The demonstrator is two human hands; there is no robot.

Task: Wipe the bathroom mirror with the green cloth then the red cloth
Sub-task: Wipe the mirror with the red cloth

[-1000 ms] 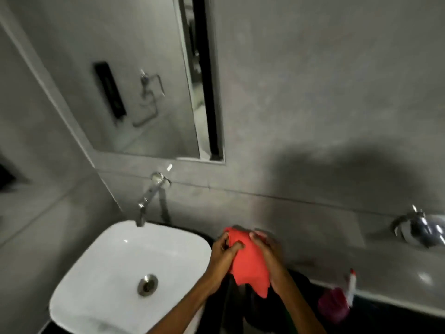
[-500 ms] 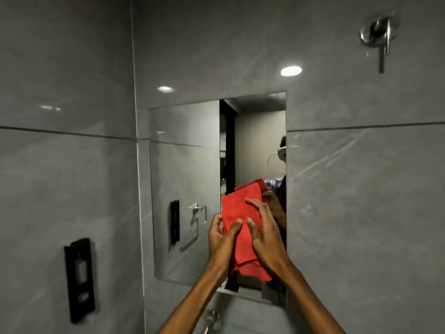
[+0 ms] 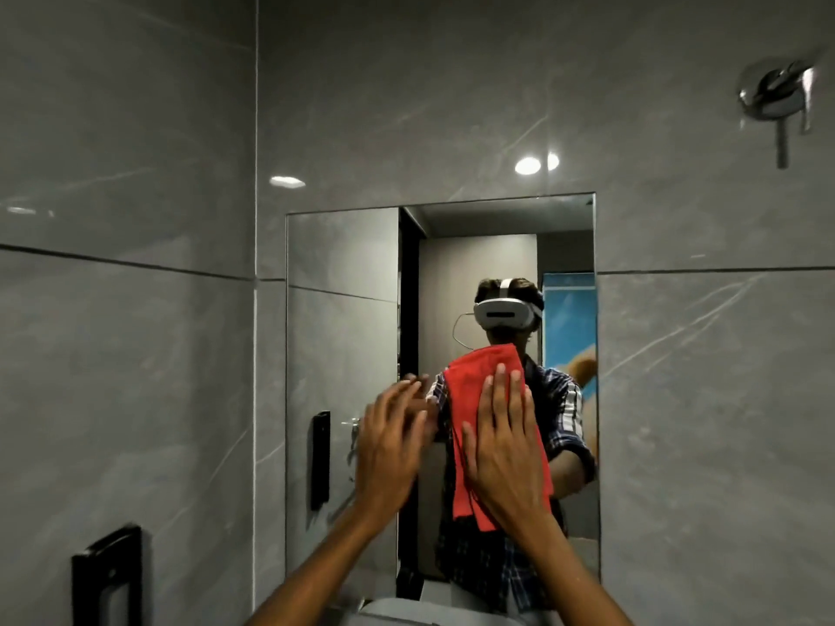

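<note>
The bathroom mirror [image 3: 343,336] is a frameless rectangle set in the grey tiled wall ahead of me. A folded red cloth [image 3: 470,390] lies flat against the glass near its middle. My right hand [image 3: 506,445] presses on the cloth with flat, spread fingers. To the left of the cloth, my left hand [image 3: 388,445] hovers with fingers apart, blurred and holding nothing. The green cloth is not in view. The mirror reflects a person in a headset and a checked shirt.
A chrome wall fitting [image 3: 777,94] sticks out at the upper right. A black holder [image 3: 108,576] is fixed to the left wall, low down. The white basin rim [image 3: 406,614] shows at the bottom edge under the mirror.
The view rose from the basin to the mirror. Both hands lifted the red cloth onto the glass; my left hand has let go and moved left, while my right hand stays flat on it.
</note>
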